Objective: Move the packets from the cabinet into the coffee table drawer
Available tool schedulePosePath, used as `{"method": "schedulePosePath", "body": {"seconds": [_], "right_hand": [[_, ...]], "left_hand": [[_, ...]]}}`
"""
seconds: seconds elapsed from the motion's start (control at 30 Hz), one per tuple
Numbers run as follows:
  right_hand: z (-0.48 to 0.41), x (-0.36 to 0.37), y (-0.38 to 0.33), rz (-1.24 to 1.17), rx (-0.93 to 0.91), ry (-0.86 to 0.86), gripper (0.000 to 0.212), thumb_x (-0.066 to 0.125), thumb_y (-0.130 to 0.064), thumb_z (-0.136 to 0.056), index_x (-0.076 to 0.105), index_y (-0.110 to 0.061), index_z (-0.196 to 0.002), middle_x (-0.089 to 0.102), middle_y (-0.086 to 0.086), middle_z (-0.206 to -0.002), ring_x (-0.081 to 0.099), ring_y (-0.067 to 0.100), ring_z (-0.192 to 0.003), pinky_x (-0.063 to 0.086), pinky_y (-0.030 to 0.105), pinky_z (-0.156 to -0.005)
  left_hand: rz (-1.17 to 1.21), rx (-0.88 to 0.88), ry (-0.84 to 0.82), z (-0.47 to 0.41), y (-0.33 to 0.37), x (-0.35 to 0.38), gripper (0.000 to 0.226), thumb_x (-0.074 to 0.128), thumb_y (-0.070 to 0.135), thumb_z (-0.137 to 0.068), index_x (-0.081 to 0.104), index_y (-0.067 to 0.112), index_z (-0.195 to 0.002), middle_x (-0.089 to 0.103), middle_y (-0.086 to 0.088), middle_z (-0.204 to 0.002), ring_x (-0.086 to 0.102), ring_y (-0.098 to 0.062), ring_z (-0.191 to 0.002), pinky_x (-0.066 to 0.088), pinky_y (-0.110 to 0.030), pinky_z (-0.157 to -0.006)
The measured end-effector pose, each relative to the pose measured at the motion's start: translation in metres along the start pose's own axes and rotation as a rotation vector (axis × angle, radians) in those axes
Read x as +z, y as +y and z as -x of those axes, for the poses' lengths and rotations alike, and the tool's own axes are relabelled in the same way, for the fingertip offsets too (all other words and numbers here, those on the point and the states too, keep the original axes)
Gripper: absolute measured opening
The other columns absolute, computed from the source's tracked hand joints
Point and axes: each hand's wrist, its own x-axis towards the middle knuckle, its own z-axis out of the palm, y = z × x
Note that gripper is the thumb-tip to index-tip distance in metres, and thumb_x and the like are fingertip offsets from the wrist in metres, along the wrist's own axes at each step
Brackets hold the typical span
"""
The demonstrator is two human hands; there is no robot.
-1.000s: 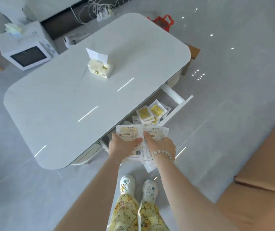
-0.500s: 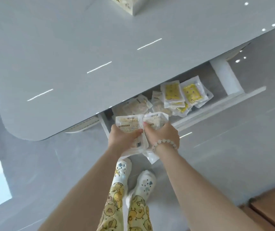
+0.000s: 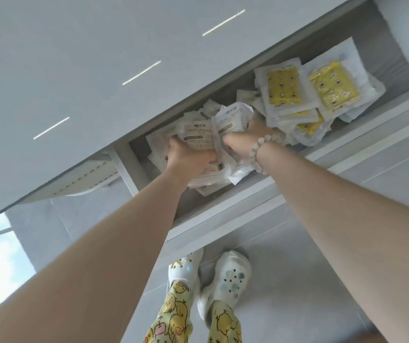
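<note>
Low inside the open drawer (image 3: 211, 214), toward its left end, a loose bundle of pale packets (image 3: 206, 134) is held over others of the same kind already lying there; whether the bundle touches them cannot be told. Sealed in thin, glossy film, the packets look light and soft, likely to crinkle, bend and slide across one another, so a one-sided pinch would probably let the stack fan out. The safer hold is judged to be across the middle of the stack from both sides, with support underneath. That is how they are carried: the left hand (image 3: 188, 157) grips the near left side, fingers curled round and under the bundle, while the right hand (image 3: 243, 138) clutches the right side, fingers closed on it, a bead bracelet (image 3: 260, 144) at the wrist. Both arms reach forward and down, nearly straight, wrists close together. Just beside the bundle, at the right of the drawer, yellow-printed packets (image 3: 282, 87) lie stacked and overlapping. Above, the pale top of the bench (image 3: 74, 58) overhangs the back of the drawer. Below stand white shoes (image 3: 225, 276) on a grey tiled floor (image 3: 310, 280).
</note>
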Motion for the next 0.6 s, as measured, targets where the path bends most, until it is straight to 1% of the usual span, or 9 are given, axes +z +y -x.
{"method": "schedulePosePath", "body": {"seconds": [0.03, 0.1, 0.13, 0.17, 0.23, 0.3, 0.4, 0.47, 0.6], "right_hand": [[-0.008, -0.001, 0.003, 0.013, 0.022, 0.001, 0.032, 0.054, -0.018, -0.089, 0.048, -0.014, -0.12, 0.055, 0.007, -0.092, 0.053, 0.021, -0.089, 0.044, 0.025, -0.063], [-0.028, -0.002, 0.013, 0.041, 0.071, -0.001, 0.016, 0.051, -0.015, -0.094, 0.049, -0.001, -0.099, 0.053, 0.01, -0.09, 0.054, 0.026, -0.104, 0.036, 0.022, -0.068], [-0.037, -0.002, 0.019, 0.047, 0.084, 0.0, 0.02, 0.05, -0.015, -0.095, 0.044, 0.0, -0.082, 0.049, 0.01, -0.081, 0.053, 0.028, -0.109, 0.034, 0.024, -0.07], [-0.043, -0.004, 0.023, 0.062, 0.084, 0.007, 0.025, 0.053, -0.016, -0.094, 0.041, -0.003, -0.076, 0.047, 0.007, -0.076, 0.054, 0.027, -0.108, 0.034, 0.025, -0.069], [-0.049, -0.004, 0.031, 0.111, 0.04, 0.079, 0.024, 0.062, -0.021, -0.088, 0.051, -0.003, -0.097, 0.057, 0.007, -0.091, 0.056, 0.026, -0.103, 0.039, 0.024, -0.067], [-0.051, -0.001, 0.034, 0.173, 0.0, 0.151, 0.039, 0.068, -0.026, -0.084, 0.053, -0.007, -0.115, 0.061, 0.007, -0.103, 0.059, 0.024, -0.1, 0.042, 0.025, -0.07], [-0.052, 0.006, 0.037, 0.215, 0.0, 0.25, 0.035, 0.075, -0.032, -0.077, 0.06, -0.013, -0.103, 0.058, 0.003, -0.085, 0.059, 0.02, -0.08, 0.042, 0.025, -0.062], [-0.052, 0.006, 0.04, 0.209, 0.043, 0.311, 0.034, 0.078, -0.034, -0.074, 0.062, -0.012, -0.094, 0.056, 0.002, -0.081, 0.063, 0.021, -0.082, 0.042, 0.025, -0.059], [-0.045, 0.003, 0.042, 0.239, 0.064, 0.407, 0.044, 0.08, -0.038, -0.071, 0.057, -0.013, -0.099, 0.052, 0.002, -0.084, 0.06, 0.02, -0.087, 0.038, 0.027, -0.058]], "left_hand": [[-0.033, 0.017, 0.001, -0.003, 0.0, 0.005, 0.064, 0.065, 0.021, -0.086, 0.026, 0.008, -0.136, 0.05, -0.001, -0.113, 0.053, -0.019, -0.094, 0.044, -0.018, -0.07], [-0.09, 0.036, -0.019, -0.009, 0.0, 0.014, 0.072, 0.063, 0.025, -0.082, 0.023, 0.006, -0.139, 0.048, -0.008, -0.125, 0.053, -0.025, -0.109, 0.044, -0.023, -0.077], [-0.095, 0.027, -0.039, -0.01, 0.003, 0.017, 0.072, 0.061, 0.024, -0.08, 0.022, 0.007, -0.138, 0.046, -0.009, -0.126, 0.051, -0.025, -0.108, 0.045, -0.022, -0.072], [-0.137, 0.038, -0.047, -0.011, 0.003, 0.019, 0.069, 0.062, 0.02, -0.082, 0.021, 0.008, -0.135, 0.045, -0.007, -0.12, 0.05, -0.022, -0.1, 0.044, -0.019, -0.062], [-0.214, 0.056, -0.009, -0.011, 0.005, 0.019, 0.065, 0.063, 0.011, -0.086, 0.019, 0.009, -0.134, 0.039, -0.003, -0.107, 0.044, -0.017, -0.089, 0.036, -0.017, -0.046], [-0.347, 0.129, 0.074, -0.009, 0.005, 0.018, 0.066, 0.066, 0.015, -0.086, 0.022, 0.009, -0.135, 0.04, -0.003, -0.103, 0.046, -0.02, -0.089, 0.037, -0.018, -0.05], [-0.491, 0.198, 0.164, -0.008, 0.004, 0.019, 0.074, 0.071, 0.025, -0.082, 0.026, 0.008, -0.138, 0.046, -0.009, -0.126, 0.053, -0.028, -0.11, 0.04, -0.024, -0.069], [-0.547, 0.198, 0.193, -0.01, 0.003, 0.02, 0.083, 0.074, 0.032, -0.079, 0.023, 0.01, -0.141, 0.043, -0.011, -0.134, 0.052, -0.028, -0.117, 0.039, -0.028, -0.071], [-0.629, 0.182, 0.313, -0.015, -0.004, 0.016, 0.113, 0.079, 0.053, -0.065, 0.013, 0.011, -0.148, 0.037, -0.011, -0.143, 0.041, -0.027, -0.13, 0.048, -0.04, -0.086]]}}
